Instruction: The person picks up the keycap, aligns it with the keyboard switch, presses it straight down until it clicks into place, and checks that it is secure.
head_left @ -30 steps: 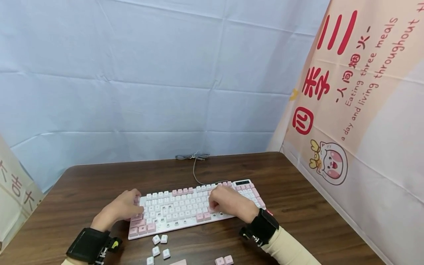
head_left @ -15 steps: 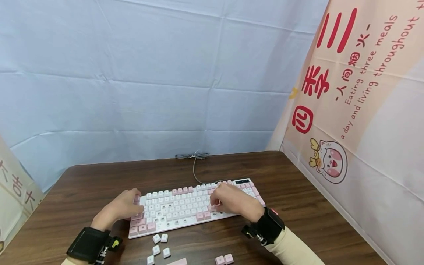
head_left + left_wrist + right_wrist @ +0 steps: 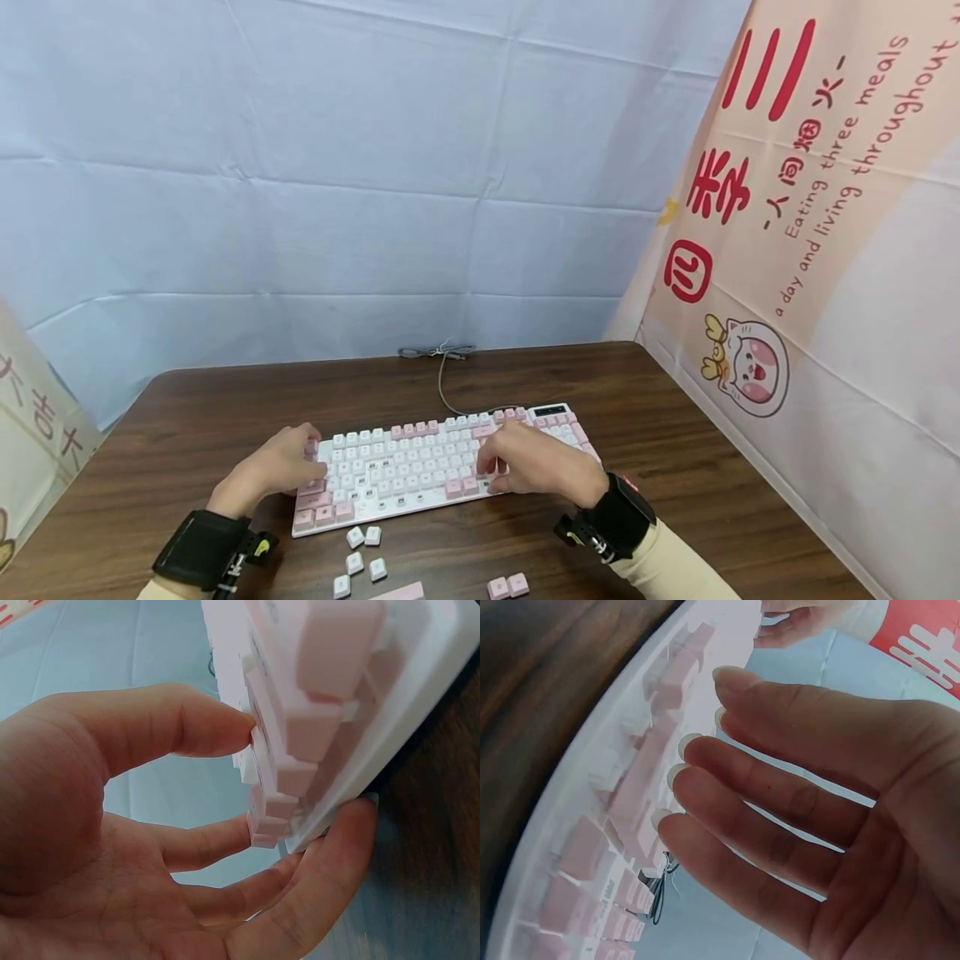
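Note:
A white and pink keyboard (image 3: 412,467) lies on the brown table, with several bare key sockets along its front rows. At its left end my left hand (image 3: 277,462) grips the edge. The left wrist view shows the thumb (image 3: 180,724) on the pink keycaps (image 3: 289,761) and other fingers against the side and lower edge. Over the right part of the keyboard hovers my right hand (image 3: 536,458). Its fingers (image 3: 772,780) are loosely bent, thumb apart from them, with nothing between them in the right wrist view. The hand hides some keys beneath it.
Several loose white keycaps (image 3: 355,563) lie in front of the keyboard. A long pink keycap (image 3: 401,592) and two small pink keycaps (image 3: 508,587) sit near the frame's bottom. A grey cable (image 3: 442,379) is bundled behind. Cloth (image 3: 300,183) hangs around the table (image 3: 675,467).
My right hand has shifted slightly to the right, and its thumb has come apart from the fingers. The left hand keeps its grip on the keyboard's edge.

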Demonstrator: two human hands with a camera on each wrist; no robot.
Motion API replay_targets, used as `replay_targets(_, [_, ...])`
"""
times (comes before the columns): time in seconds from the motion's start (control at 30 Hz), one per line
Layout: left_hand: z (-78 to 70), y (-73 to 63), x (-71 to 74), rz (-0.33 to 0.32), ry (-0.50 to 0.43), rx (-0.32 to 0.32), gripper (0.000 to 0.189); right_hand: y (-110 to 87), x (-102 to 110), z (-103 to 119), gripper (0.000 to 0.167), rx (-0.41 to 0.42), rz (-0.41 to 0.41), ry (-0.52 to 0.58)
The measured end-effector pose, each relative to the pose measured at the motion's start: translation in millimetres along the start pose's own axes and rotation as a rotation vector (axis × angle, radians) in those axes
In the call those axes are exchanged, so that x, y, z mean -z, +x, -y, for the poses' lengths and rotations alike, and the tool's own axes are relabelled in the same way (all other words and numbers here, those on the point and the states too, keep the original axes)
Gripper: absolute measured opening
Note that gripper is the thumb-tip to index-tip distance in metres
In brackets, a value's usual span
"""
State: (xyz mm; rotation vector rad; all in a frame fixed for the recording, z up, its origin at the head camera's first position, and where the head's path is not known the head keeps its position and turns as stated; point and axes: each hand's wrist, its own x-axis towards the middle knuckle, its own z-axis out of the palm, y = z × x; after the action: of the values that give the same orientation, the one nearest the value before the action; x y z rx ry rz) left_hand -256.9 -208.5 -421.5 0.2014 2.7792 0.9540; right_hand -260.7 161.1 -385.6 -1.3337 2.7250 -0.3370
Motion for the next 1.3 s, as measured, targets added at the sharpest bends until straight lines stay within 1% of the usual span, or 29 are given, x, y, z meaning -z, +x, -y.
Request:
replay_targets(0.27, [-0.4,-0.8,1.5,0.008,0.001,-0.005,0.058,-3.3,-4,6,0.014,-0.028,0.043,0.016])
replay_targets(0.53, [-2.7,-1.0,2.4,0.010,-0.002,0.000,0.058,-10.5,-7,14,0.014,-0.006,0.089,0.000])
replay_targets(0.77, [-1.1,-0.1,1.0,0.001,0.024,0.006,0.057,-14.3,-8,19,0.011,0.032,0.082,0.012])
replay_targets(0.83, [-0.7,-0.1,1.2,0.002,0.025,-0.002,0.057,-15.5,-9,19,0.010,0.044,0.078,0.020])
replay_targets(1.0, [0.5,0.9,2.0,0.007,0.034,-0.017,0.056,-19.7,-10,20,0.010,0.048,0.075,0.034])
replay_targets(1.17, [-0.3,1.6,3.1,0.009,0.032,-0.009,0.057,-23.5,-10,24,0.011,0.055,0.088,0.050])
replay_targets(1.3, [-0.1,1.4,3.5,0.010,0.026,-0.015,0.057,-25.4,-12,27,0.011,0.097,0.093,0.043])
